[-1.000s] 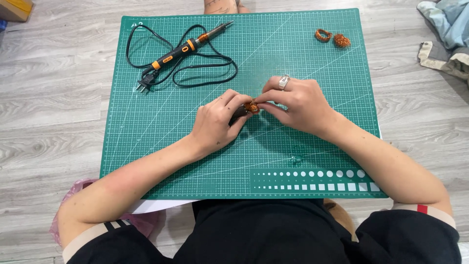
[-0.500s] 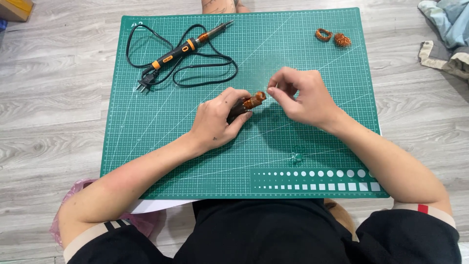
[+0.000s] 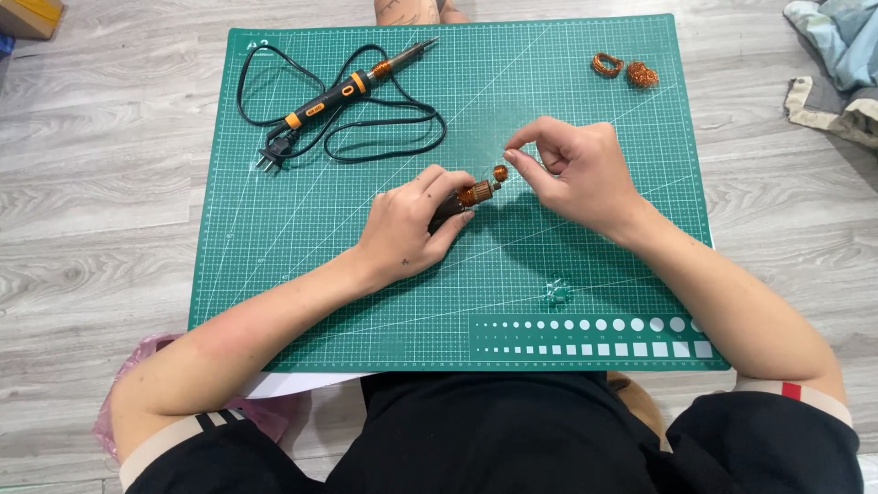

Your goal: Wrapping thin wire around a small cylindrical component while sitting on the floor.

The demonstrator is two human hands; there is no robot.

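My left hand [image 3: 413, 222] grips a small dark part wound with copper wire [image 3: 481, 188], its copper end sticking out to the right. My right hand [image 3: 572, 170] hovers just right of that end, thumb and forefinger pinched together near the copper tip. Whether a thin wire runs between the fingers is too fine to tell. Both hands are over the middle of a green cutting mat [image 3: 302, 247].
A black and orange soldering iron [image 3: 352, 87] with its coiled cord lies at the mat's upper left. Two small copper wire coils [image 3: 625, 69] sit at the upper right. A tiny clear scrap [image 3: 556, 293] lies lower on the mat. Cloth [image 3: 837, 64] lies on the floor at right.
My right hand has drawn away to the right from the copper part, which my left hand still holds. The hands were touching together before.
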